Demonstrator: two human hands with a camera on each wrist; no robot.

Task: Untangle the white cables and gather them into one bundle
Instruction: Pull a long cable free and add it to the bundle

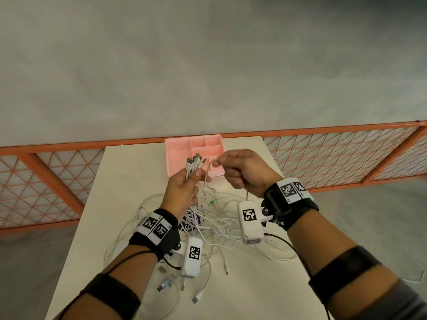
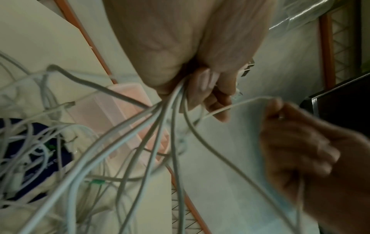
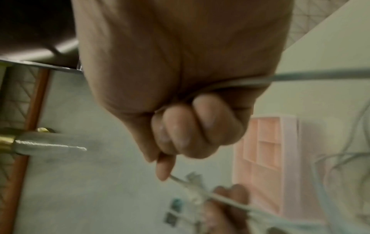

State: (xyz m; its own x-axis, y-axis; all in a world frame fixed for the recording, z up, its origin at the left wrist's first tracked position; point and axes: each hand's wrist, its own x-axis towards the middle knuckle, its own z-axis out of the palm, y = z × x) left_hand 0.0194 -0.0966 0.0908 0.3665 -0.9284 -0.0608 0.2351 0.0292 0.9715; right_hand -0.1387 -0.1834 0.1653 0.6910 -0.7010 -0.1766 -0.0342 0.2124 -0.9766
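The left hand (image 1: 183, 192) is raised above the counter (image 1: 251, 296) with its grip clamped around a bunch of white cables (image 1: 212, 225). Their plug ends (image 1: 195, 161), several USB connectors among them, stick up out of the fist, and the strands hang down from it into the loose tangle lying on the counter below. In the left wrist view the strands fan out from between the curled fingers (image 2: 208, 88).

The right hand (image 1: 245, 172) is just beside the left, at about the same height. Its grip is closed on a single white cable (image 1: 209, 169): thumb and forefinger pinch a loop of it, which arches over towards the left hand, and the rest runs through the curled fist and drops out at the wrist. The right wrist view shows this strand passing under the folded fingers (image 3: 192, 126).

No brand name can be read. Black-and-white square marker tags sit on both wristbands and on the white camera housings below the wrists.

A dark blue item (image 1: 191, 221) with white print, too covered to read, lies under the tangle. A pink compartment tray (image 1: 178, 148) stands at the far edge of the counter, behind the hands. Beyond it runs an orange-framed mesh railing (image 1: 346, 153).
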